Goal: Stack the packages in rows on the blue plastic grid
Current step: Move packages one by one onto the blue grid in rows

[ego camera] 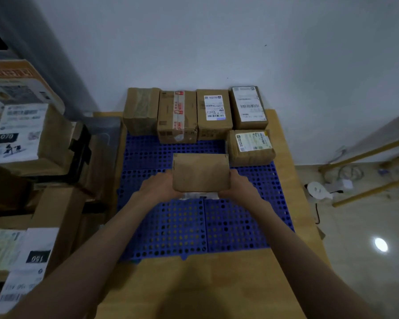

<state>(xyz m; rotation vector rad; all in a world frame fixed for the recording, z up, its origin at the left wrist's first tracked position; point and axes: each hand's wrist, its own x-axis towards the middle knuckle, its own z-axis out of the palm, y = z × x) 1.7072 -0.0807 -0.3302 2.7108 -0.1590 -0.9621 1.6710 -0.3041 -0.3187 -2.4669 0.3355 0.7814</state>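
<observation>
A blue plastic grid point(166, 226) lies on a wooden table. Along its far edge stands a row of cardboard packages: a plain taped one point(141, 110), one with red-printed tape point(177, 116), one with a white label point(213, 113) and another labelled one point(248, 107). A smaller labelled package point(251, 147) sits in front of the rightmost one. Over the middle of the grid I hold a plain brown package point(200, 172) between both hands. My left hand point(158, 186) grips its left side and my right hand point(240, 186) grips its right side. A white label shows under its near edge.
Several more labelled packages point(21, 132) are piled at the left, beside the table. The wooden table point(194, 284) extends toward me past the grid. A white wall rises behind the row. To the right, the floor holds cables, wooden rods and a white round object point(317, 189).
</observation>
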